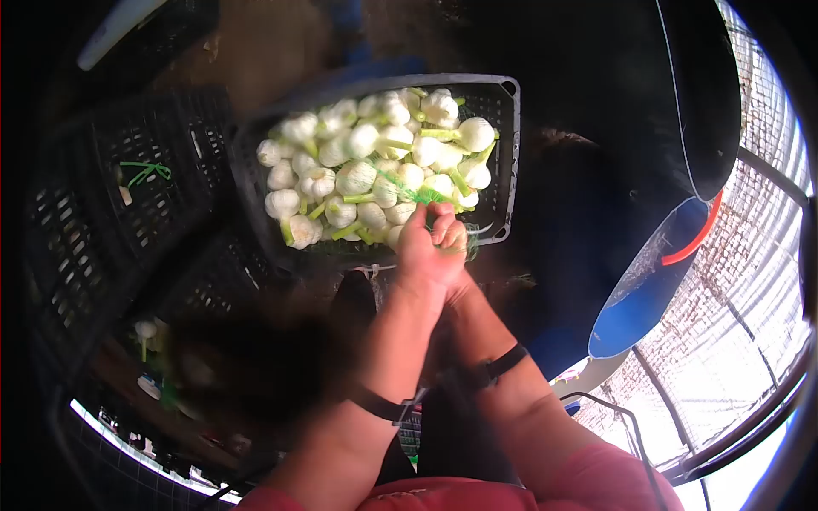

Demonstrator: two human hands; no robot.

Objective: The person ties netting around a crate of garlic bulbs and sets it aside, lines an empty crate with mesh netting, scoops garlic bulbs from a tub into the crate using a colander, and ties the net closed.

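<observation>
Forearms (394, 341), fingers (442, 225) closed on green netting (424, 197)

From where I watch, far away, I see a big bright wall (750, 255) from 2 o'clock down to 4 o'clock. It looks rough and patchy, and lots of white light comes through it. Dark bars (669, 404) cross it. At 4 o'clock, near the edge, a patch shines white and a bit blue. Some brown floor (256, 51) shows at 11 o'clock, but it is blurry. Toward 8 o'clock I see a thin, curved strip of white light (128, 454). Between 1 and 2 o'clock it is so dark that I can't tell what is there. The far edges of my view are black all around.
</observation>
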